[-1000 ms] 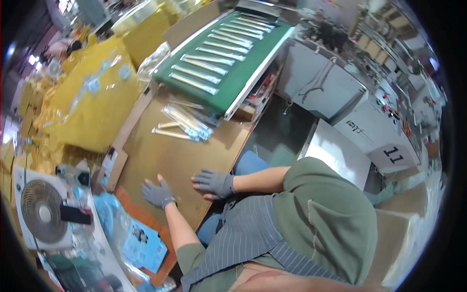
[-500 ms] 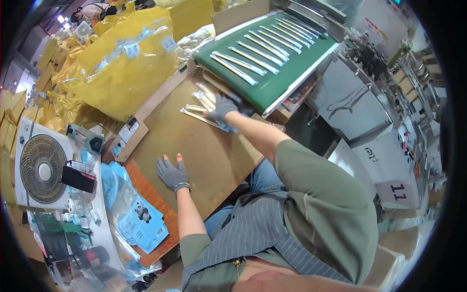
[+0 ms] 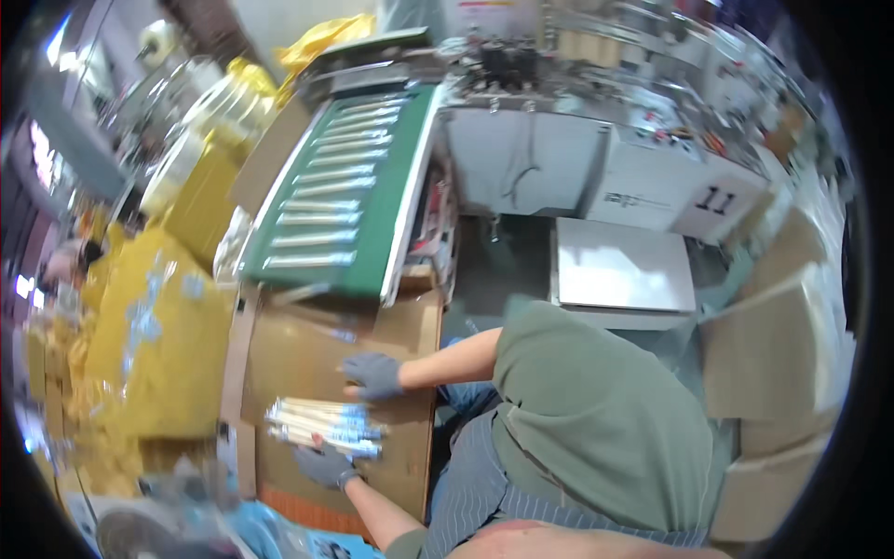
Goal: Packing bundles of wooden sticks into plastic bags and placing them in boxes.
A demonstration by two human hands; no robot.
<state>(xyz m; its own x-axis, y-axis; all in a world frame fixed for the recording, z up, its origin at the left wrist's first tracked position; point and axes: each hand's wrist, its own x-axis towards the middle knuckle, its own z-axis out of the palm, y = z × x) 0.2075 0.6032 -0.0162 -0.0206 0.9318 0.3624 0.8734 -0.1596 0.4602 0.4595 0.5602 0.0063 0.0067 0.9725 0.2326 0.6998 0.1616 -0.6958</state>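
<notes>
A pile of thin, stick-like packets (image 3: 321, 421), pale with blue ends, lies on the brown worktop (image 3: 289, 359). At the pile's near edge is my left hand (image 3: 323, 466), in a grey glove with bare fingertips, its fingers spread against the packets. Just beyond the pile, my right hand (image 3: 374, 375), gloved alike, hovers with loosely bent fingers and nothing visible in it. Past it, a row of similar packets lies across the green conveyor belt (image 3: 372, 265). One blurred packet (image 3: 342, 334) is by itself between the belt's end and my right hand.
Large yellow plastic bags (image 3: 177, 373) crowd the left side. Blue printed pouches (image 3: 279, 531) lie at the near left, beside a blurred fan (image 3: 140, 531). White machine cabinets (image 3: 521, 158) stand beyond on the right, with a white board (image 3: 624, 265) and cardboard boxes (image 3: 773, 345) nearer.
The view has swung to the right. My right hand has come away from the packets it was gathering near the belt. The packets now lie in a pile beside my left hand.
</notes>
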